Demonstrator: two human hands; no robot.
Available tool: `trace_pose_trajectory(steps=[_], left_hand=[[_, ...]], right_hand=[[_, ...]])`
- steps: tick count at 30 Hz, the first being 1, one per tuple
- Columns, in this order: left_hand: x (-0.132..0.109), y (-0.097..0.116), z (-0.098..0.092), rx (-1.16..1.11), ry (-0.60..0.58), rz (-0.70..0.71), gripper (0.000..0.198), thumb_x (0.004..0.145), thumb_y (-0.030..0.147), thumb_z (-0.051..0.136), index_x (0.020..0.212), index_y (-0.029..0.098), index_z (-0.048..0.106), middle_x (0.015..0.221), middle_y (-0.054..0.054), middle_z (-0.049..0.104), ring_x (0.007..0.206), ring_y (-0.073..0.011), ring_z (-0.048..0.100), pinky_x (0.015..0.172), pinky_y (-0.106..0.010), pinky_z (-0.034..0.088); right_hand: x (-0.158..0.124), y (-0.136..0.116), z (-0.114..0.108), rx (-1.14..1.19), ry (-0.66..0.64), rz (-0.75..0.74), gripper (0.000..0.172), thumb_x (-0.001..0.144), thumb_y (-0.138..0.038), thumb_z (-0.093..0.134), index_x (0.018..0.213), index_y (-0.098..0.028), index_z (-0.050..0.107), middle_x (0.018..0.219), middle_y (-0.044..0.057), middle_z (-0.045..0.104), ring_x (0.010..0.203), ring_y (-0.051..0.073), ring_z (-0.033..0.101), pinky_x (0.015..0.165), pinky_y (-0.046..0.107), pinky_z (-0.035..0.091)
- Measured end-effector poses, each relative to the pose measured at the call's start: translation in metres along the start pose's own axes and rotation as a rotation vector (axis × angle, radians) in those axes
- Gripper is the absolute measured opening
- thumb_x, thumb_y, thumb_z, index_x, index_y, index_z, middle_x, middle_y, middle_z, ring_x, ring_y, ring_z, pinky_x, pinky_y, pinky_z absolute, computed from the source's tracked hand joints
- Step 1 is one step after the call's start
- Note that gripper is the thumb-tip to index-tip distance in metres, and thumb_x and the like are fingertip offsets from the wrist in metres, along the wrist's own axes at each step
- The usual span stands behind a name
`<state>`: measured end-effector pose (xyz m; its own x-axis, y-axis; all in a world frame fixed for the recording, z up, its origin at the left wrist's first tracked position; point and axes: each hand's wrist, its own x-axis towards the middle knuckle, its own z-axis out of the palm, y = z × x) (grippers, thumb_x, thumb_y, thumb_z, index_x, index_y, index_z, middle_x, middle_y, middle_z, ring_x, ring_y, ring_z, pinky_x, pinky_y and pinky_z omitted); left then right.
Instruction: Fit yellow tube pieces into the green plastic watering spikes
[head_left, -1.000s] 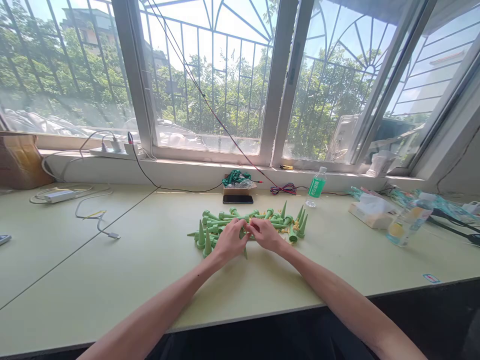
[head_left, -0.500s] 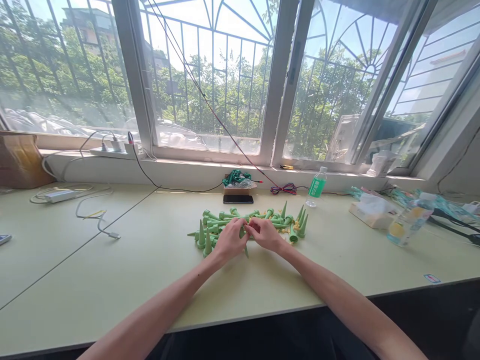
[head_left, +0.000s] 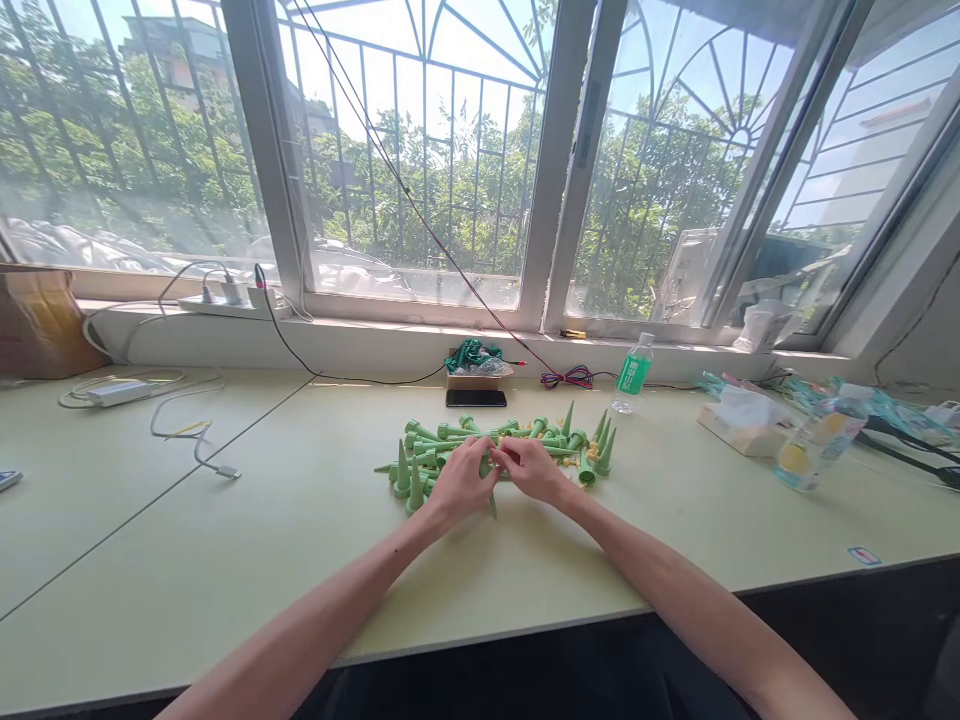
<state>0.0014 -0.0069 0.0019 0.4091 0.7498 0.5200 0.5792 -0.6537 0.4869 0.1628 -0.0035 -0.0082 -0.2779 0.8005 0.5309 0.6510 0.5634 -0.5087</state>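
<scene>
My left hand (head_left: 466, 478) is closed around a green plastic watering spike (head_left: 493, 505), whose pointed end sticks out below my fingers toward me. My right hand (head_left: 531, 467) meets it at the spike's upper end, thumb and fingertips pinched together. Whatever lies between those right fingertips is too small and covered to make out. Around and behind both hands spreads a pile of similar green spikes (head_left: 424, 447), most lying down, a few standing on their wide ends. Small yellow pieces (head_left: 590, 447) are scattered among the spikes on the right.
Behind the pile lies a black phone (head_left: 476, 398) before a small box of green material (head_left: 477, 360). A green-labelled bottle (head_left: 634, 374), a tissue box (head_left: 739, 430) and another bottle (head_left: 821, 440) stand on the right. Cables and a white adapter (head_left: 120, 391) lie on the left.
</scene>
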Motion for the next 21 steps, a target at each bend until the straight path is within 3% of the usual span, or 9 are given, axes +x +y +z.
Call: trace_pose_trajectory(steps=[13, 21], left_hand=[[0.0012, -0.0005, 0.0007, -0.009, 0.002, -0.011, 0.01, 0.081, 0.025, 0.054, 0.087, 0.018, 0.056, 0.091, -0.005, 0.059, 0.082, -0.0191, 0.057, 0.074, -0.031, 0.045], [0.0022, 0.0005, -0.001, 0.014, 0.017, -0.044, 0.01, 0.08, 0.021, 0.053, 0.09, 0.018, 0.056, 0.09, -0.005, 0.06, 0.083, -0.0195, 0.059, 0.075, -0.031, 0.045]], right_hand=[[-0.0003, -0.0007, -0.0007, 0.021, -0.001, -0.003, 0.04, 0.093, -0.038, 0.044, 0.058, -0.018, 0.041, 0.052, -0.004, 0.041, 0.05, 0.009, 0.032, 0.05, 0.023, 0.024], [-0.001, -0.0051, -0.0018, 0.059, -0.006, -0.002, 0.032, 0.091, -0.037, 0.047, 0.065, -0.018, 0.047, 0.058, -0.002, 0.052, 0.053, 0.01, 0.04, 0.053, 0.022, 0.029]])
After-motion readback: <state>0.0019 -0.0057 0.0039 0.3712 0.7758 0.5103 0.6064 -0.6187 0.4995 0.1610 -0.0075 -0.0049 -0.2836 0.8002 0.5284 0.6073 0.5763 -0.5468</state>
